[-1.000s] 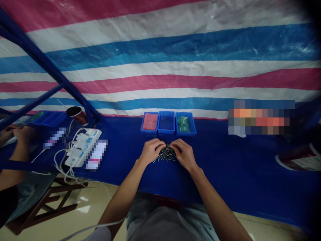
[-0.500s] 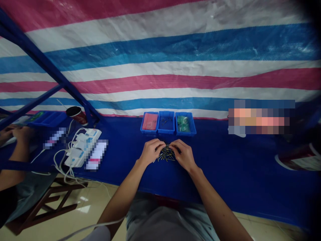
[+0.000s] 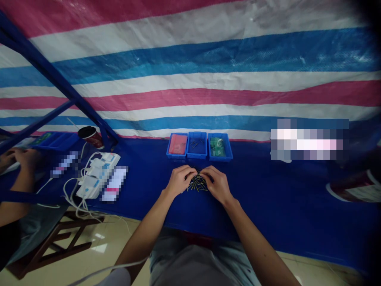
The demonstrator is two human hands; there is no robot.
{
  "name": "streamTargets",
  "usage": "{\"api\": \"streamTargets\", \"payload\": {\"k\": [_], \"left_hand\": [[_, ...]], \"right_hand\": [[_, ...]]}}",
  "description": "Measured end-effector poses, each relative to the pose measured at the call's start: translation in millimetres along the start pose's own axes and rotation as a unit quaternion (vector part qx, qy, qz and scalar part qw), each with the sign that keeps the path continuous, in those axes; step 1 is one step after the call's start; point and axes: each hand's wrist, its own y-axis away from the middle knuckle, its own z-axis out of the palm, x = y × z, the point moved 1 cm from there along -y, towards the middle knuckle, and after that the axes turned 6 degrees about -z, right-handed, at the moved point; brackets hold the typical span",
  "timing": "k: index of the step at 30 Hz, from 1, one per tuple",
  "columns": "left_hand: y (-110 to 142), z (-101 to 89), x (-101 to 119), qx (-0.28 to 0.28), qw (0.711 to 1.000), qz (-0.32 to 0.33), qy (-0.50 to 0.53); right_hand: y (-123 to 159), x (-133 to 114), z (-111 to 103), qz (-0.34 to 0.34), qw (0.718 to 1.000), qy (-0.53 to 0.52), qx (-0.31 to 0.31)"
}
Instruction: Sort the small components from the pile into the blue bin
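- My left hand [image 3: 179, 180] and right hand [image 3: 216, 183] curl toward each other, fingertips meeting over the pins; I cannot tell whether they pinch any.
- A loose heap of thin metal pins [image 3: 197, 184] lies between my hands on the blue-covered desk [image 3: 268, 210], nearer its front edge.
- Just beyond, three blue plastic trays [image 3: 197, 156] stand in a row along the desk's back edge: a pink packet [image 3: 177, 144] in the left, dark pins [image 3: 195, 144] in the middle, green circuit boards [image 3: 216, 146] in the right.
- Toward the desk's left end lie a white power strip [image 3: 98, 174] with cables, and a co-worker's hand [image 3: 27, 159].
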Motion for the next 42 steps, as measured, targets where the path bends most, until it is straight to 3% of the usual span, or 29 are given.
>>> {"api": "streamTargets", "payload": {"k": [42], "left_hand": [[1.3,2.3,1.6,-0.004,1.0,0.005,0.006]], "right_hand": [[0.3,-0.6,3.5,-0.004,1.0,0.009,-0.024]]}}
